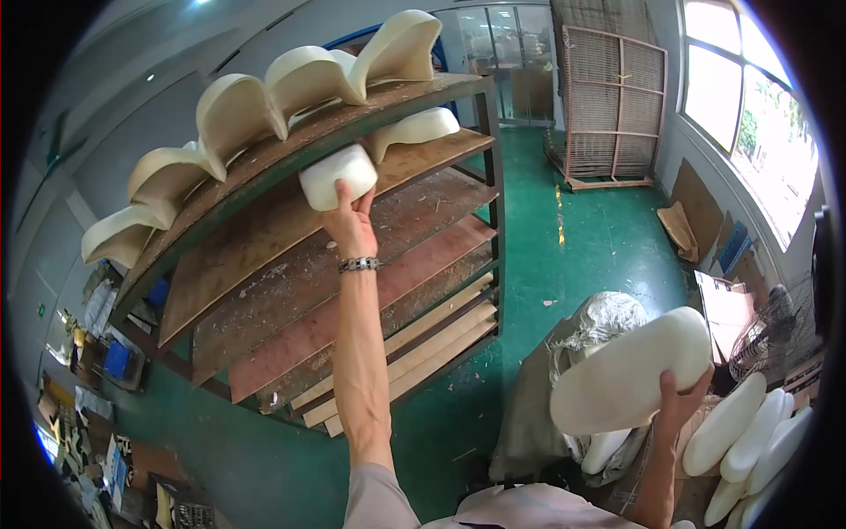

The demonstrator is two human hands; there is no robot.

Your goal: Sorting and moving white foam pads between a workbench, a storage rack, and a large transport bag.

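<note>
Stretched far forward, my left hand [352,231] grips a white moulded foam piece [319,176], thumb on its near face, at the rack's second shelf [256,269]. A curved cream foam piece [414,130] lies on that shelf just right of it. Low on the right, my right hand [683,407] holds a long, rounded white foam cushion [617,375] by its right part, tilted up; the fingers behind it are hidden. Several curved cream foam shells [233,115] stand in a row along the rack's top board [397,93].
A large sack [529,419] stands below the cushion, with several white foam pads [749,441] piled to its right near a fan [765,331]. A wire-mesh frame [614,106] stands at the back. Green floor [520,264] runs right of the rack; clutter [115,467] fills the lower left.
</note>
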